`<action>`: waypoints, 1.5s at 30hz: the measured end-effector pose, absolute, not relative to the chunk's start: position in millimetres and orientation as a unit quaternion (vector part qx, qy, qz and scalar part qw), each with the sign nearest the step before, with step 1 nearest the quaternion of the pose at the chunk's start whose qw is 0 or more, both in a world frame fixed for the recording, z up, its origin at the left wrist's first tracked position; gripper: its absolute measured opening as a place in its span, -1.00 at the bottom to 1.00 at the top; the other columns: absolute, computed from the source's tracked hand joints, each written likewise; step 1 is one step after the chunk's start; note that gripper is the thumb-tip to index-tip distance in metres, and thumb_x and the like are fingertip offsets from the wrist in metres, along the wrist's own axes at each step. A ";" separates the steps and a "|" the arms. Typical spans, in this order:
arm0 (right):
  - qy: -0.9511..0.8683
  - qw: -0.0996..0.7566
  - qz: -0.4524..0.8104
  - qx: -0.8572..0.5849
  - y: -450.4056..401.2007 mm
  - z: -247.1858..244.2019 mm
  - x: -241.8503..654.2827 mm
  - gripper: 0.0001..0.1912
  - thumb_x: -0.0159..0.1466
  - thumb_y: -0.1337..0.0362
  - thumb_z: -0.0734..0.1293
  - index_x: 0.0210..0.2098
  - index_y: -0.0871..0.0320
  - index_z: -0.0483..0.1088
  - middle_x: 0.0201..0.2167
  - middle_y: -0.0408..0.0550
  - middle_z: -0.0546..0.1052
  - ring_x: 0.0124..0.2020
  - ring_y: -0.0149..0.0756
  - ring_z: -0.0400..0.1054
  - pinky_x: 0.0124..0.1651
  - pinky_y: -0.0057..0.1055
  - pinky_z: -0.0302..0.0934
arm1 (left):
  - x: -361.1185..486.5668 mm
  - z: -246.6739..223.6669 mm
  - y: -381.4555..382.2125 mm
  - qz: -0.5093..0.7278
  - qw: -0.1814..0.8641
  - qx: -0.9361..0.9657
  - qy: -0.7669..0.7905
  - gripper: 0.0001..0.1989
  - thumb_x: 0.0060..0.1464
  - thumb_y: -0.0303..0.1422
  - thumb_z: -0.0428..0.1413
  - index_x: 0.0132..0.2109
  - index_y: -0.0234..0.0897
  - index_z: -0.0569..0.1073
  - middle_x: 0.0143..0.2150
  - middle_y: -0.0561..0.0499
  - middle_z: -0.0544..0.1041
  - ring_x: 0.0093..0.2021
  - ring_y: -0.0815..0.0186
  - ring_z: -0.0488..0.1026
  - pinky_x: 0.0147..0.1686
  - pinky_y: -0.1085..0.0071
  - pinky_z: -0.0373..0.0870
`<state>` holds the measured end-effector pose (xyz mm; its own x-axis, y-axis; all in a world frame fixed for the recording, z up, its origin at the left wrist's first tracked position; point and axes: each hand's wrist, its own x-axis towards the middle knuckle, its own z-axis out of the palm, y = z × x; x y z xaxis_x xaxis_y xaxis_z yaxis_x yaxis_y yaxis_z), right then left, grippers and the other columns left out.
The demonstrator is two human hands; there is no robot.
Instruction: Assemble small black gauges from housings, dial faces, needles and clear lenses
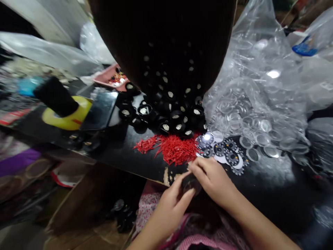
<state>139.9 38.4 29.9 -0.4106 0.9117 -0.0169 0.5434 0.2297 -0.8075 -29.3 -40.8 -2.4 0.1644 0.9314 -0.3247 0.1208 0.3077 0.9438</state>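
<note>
Round dark piece [191, 184] sits between the two hands at the near edge of the desk [262, 189], over the lap. Left hand [170, 203]: fingers and thumb closed on its left side. Right hand [215, 180]: fingers curled at its upper right, can't tell if they actually grip. Just beyond the hands: pile of red slivers [178, 149], with printed dial discs [232, 158] overlapping right beside it. Farther right, clear round covers [262, 139], loose, next to clear plastic bags [260, 86]. Behind the red pile, heap of black round cases [176, 116] with pale patches. Left of those: dark flat slab [100, 111], then yellow ring [62, 119] with tilted black block [56, 96] on it. Pink tray [104, 78] of small bits behind the slab
</note>
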 end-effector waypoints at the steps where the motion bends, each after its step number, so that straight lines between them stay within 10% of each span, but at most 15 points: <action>1: -0.741 0.227 0.414 -0.477 38.3 29.1 141.6 -0.66 0.43 0.11 0.15 -0.41 0.10 0.33 -0.44 -0.17 0.49 -0.39 -0.33 0.30 -0.20 -0.34 0.06 | -49.0 -4.6 -52.1 0.324 0.578 0.480 0.575 -0.60 0.25 -0.18 0.05 0.20 -0.10 0.38 0.24 -0.08 0.45 0.25 0.08 0.36 0.25 0.09 0.27; 8: -0.747 0.207 0.447 -0.447 34.2 24.7 135.6 -0.77 0.41 0.19 0.20 -0.33 0.08 0.39 -0.33 -0.13 0.52 -0.28 -0.25 0.34 -0.16 -0.29 0.09 | -130.1 1.8 -36.3 0.320 0.129 0.601 0.721 -0.61 0.21 -0.23 0.08 0.15 -0.18 0.41 0.23 -0.14 0.43 0.29 -0.01 0.28 0.31 -0.06 0.10; 13: -0.785 0.184 0.414 -0.423 24.1 28.3 136.5 -0.81 0.39 0.28 0.23 -0.35 0.11 0.39 -0.32 -0.12 0.53 -0.24 -0.23 0.35 -0.13 -0.27 0.11 | -98.5 1.5 77.8 0.320 0.174 0.595 0.717 -0.56 0.22 -0.21 0.07 0.18 -0.29 0.35 0.00 -0.16 0.58 -0.04 0.09 0.55 0.03 0.16 0.44; 20: -0.754 0.184 0.356 -0.520 31.4 21.3 184.6 -0.82 0.40 0.25 0.22 -0.24 0.09 0.45 -0.23 -0.11 0.56 -0.18 -0.26 0.42 -0.08 -0.28 0.21 | -89.2 -2.9 101.5 0.349 0.181 0.530 0.751 -0.49 0.07 -0.25 0.23 0.17 -0.24 0.38 -0.05 -0.14 0.55 -0.03 -0.06 0.51 0.07 -0.07 0.35; 26: -0.736 0.121 0.135 -0.652 68.0 6.5 208.8 -0.57 0.29 0.20 0.36 0.13 0.16 0.37 -0.01 0.16 0.43 0.04 0.08 0.34 0.06 0.05 0.19 | -74.7 -3.8 73.7 0.625 0.515 0.264 0.523 -0.54 -0.03 -0.40 0.30 0.05 -0.03 0.49 -0.10 0.11 0.57 -0.22 0.32 0.52 -0.14 0.39 0.54; 34: -0.645 0.284 0.289 -0.648 68.2 5.1 214.9 -0.83 0.29 0.18 0.32 -0.25 0.14 0.47 -0.38 -0.10 0.53 -0.38 -0.27 0.37 -0.22 -0.27 0.26 | -22.5 6.0 12.7 0.536 0.707 0.099 0.451 -0.71 0.08 -0.16 0.26 -0.10 -0.15 0.48 -0.10 -0.06 0.62 -0.23 0.27 0.58 -0.20 0.39 0.57; 39: -0.654 0.347 0.296 -0.603 60.4 16.9 215.8 -0.81 0.32 0.20 0.31 -0.19 0.09 0.55 -0.19 -0.05 0.58 -0.12 -0.20 0.43 0.02 -0.19 0.24 | 6.1 12.8 5.5 0.515 0.761 0.047 0.391 -0.63 0.15 0.00 0.15 -0.09 -0.18 0.49 -0.07 -0.12 0.62 -0.25 0.26 0.58 -0.18 0.32 0.56; 45: -0.670 0.341 0.349 -0.559 38.5 42.6 195.1 -0.85 0.34 0.25 0.30 -0.18 0.04 0.52 -0.28 -0.13 0.55 -0.23 -0.29 0.43 -0.14 -0.35 0.28 | 25.9 7.2 18.2 0.540 0.746 0.055 0.386 -0.62 0.23 -0.03 0.08 -0.01 -0.20 0.53 -0.14 -0.02 0.63 -0.23 0.38 0.55 -0.27 0.54 0.50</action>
<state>195.1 38.5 42.6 -0.1424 0.9876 0.0664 0.5109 0.1308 -0.8496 25.9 18.2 7.2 0.1192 0.8479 -0.5167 -0.7625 0.4114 0.4992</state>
